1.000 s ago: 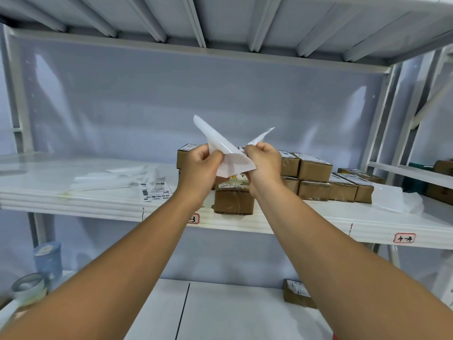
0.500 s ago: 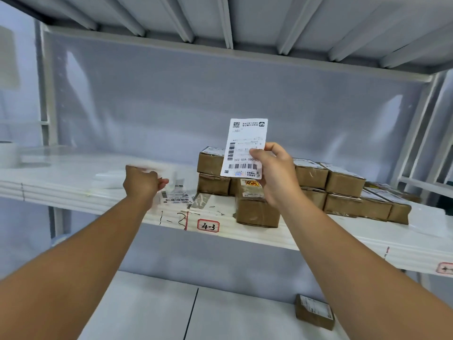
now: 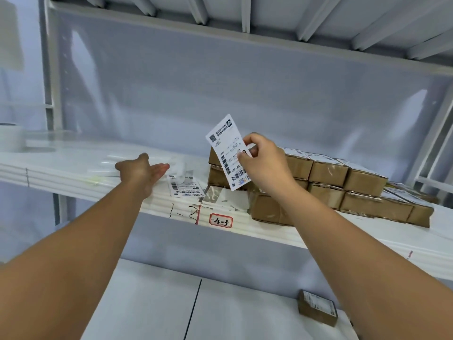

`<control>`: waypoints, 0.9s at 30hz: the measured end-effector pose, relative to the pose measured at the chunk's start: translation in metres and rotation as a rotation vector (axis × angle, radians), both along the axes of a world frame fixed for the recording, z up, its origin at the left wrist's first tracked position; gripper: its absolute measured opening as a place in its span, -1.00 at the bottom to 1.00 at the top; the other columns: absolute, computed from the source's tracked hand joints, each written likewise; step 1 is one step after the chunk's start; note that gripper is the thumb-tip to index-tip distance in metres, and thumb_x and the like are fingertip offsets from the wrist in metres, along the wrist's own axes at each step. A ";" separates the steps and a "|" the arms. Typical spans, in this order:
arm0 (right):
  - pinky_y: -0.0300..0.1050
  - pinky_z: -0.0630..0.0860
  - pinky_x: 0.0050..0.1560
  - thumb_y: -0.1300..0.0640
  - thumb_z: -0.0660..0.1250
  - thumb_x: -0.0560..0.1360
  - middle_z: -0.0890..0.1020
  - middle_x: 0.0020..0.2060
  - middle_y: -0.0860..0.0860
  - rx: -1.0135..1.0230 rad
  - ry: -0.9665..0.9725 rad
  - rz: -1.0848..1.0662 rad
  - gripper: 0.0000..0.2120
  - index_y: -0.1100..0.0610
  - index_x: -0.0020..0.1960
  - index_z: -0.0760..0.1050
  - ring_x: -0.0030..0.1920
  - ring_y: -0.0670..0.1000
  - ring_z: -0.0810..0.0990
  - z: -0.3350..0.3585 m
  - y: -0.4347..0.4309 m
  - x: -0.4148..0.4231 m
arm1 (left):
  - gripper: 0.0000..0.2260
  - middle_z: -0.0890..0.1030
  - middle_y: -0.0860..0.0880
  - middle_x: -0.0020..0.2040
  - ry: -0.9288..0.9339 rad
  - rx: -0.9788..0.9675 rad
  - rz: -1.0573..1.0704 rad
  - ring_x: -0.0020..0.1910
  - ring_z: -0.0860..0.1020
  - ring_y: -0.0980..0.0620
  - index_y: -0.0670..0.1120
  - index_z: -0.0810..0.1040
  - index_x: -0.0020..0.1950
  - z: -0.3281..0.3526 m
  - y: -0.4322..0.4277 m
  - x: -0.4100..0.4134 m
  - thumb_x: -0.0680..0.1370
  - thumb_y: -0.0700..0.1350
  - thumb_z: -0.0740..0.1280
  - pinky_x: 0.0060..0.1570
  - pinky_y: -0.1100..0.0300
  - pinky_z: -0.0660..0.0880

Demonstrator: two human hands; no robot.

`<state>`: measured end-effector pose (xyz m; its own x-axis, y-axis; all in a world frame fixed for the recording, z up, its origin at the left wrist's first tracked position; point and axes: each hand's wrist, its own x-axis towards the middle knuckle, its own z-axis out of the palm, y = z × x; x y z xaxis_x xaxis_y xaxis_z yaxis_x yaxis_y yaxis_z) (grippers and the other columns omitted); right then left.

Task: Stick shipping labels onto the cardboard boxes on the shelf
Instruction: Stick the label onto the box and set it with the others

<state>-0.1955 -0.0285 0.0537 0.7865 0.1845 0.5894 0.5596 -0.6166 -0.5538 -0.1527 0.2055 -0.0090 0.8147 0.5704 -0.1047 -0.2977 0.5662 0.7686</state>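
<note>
The right hand [image 3: 263,165] pinched the shipping label [image 3: 228,153] at its right edge between thumb and fingertips, holding it upright and tilted, printed face to the camera, just in front of the stacked cardboard boxes [image 3: 328,171] on the shelf [image 3: 73,173]. The left hand [image 3: 139,170] reached out over the shelf with fingers straight and spread, holding nothing, its fingertips near a crumpled sheet of backing paper [image 3: 180,168] and a spare label [image 3: 182,186] lying flat.

The label looked thin, light and limp, stiff enough to stand from one edge but likely to curl or fold. If its adhesive back was bare, as seemed likely, it would grab fingers, itself or the wrong surface on first contact. An edge pinch with as little skin on the glue as possible looked the right hold, with the free hand steadying the opposite edge.

Most boxes in the stack already carried white labels on top. The front box [image 3: 267,207], beside the "4-3" tag [image 3: 220,220], showed brown sides, its top largely hidden by the arm, and seemed the probable target. The boxes looked small, rigid and light, liable to slide when pressed. One edge should go down first, then a smoothing stroke across.
</note>
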 end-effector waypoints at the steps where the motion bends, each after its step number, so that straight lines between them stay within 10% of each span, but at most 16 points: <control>1: -0.34 0.46 -0.47 0.17 0.24 0.56 0.52 -0.31 -0.15 -0.051 -0.020 -0.018 -0.93 0.03 0.00 0.46 -0.30 -0.15 0.59 0.001 0.002 0.000 | -0.66 0.60 -0.29 -0.03 -0.010 0.011 0.037 -0.35 0.64 -0.06 -0.15 0.12 0.32 -0.001 -0.002 0.001 0.59 -0.23 0.15 -0.43 0.22 0.57; 7: 0.05 0.57 -0.05 0.13 0.24 0.57 0.60 0.01 0.07 -0.139 -0.156 -0.122 -0.82 0.05 0.16 0.49 0.03 0.09 0.58 0.005 0.005 0.007 | -0.22 0.60 -0.14 -0.23 -0.073 0.116 0.150 -0.51 0.60 0.08 -0.14 -0.43 0.47 -0.007 -0.012 -0.002 0.55 -0.25 0.15 -0.49 0.31 0.50; 13: -0.05 0.48 0.00 0.19 0.25 0.54 0.56 0.06 0.10 -0.176 -0.180 -0.149 -0.74 0.07 0.22 0.47 0.04 0.14 0.53 0.007 -0.001 0.004 | -0.64 0.64 -0.27 -0.05 0.004 0.012 0.239 -0.53 0.60 0.08 -0.41 0.30 0.30 -0.013 -0.011 -0.005 0.57 -0.25 0.19 -0.54 0.33 0.47; 17: 0.04 0.53 -0.01 0.22 0.25 0.54 0.44 0.05 0.08 -0.317 -0.338 -0.114 -0.65 0.05 0.32 0.44 -0.04 0.12 0.52 0.007 -0.004 -0.013 | -0.71 0.61 -0.20 -0.14 0.015 0.061 0.294 -0.47 0.61 0.05 -0.32 0.34 0.27 -0.019 -0.018 -0.014 0.56 -0.27 0.16 -0.50 0.32 0.48; 21: 0.10 0.55 -0.09 0.26 0.20 0.56 0.42 0.05 0.08 -0.388 -0.415 -0.053 -0.62 0.04 0.35 0.42 -0.07 0.12 0.52 0.007 -0.005 -0.024 | -0.76 0.57 -0.02 -0.54 0.123 0.154 0.232 -0.54 0.57 0.13 -0.22 0.45 -0.31 -0.023 -0.019 -0.017 0.55 -0.31 0.16 -0.56 0.40 0.41; 27: 0.09 0.55 -0.02 0.25 0.20 0.54 0.58 0.07 0.07 -0.324 -0.332 -0.078 -0.62 0.03 0.33 0.40 0.06 0.09 0.55 0.009 -0.011 -0.036 | -0.80 0.54 0.05 -0.57 0.150 0.667 0.191 -0.52 0.58 0.15 -0.20 0.46 -0.29 -0.023 -0.018 -0.029 0.53 -0.29 0.19 -0.41 0.39 0.43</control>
<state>-0.2311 -0.0393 0.0631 0.5837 0.3487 0.7333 0.6193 -0.7753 -0.1243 -0.1815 0.1877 -0.0317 0.6982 0.6832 0.2137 -0.2089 -0.0911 0.9737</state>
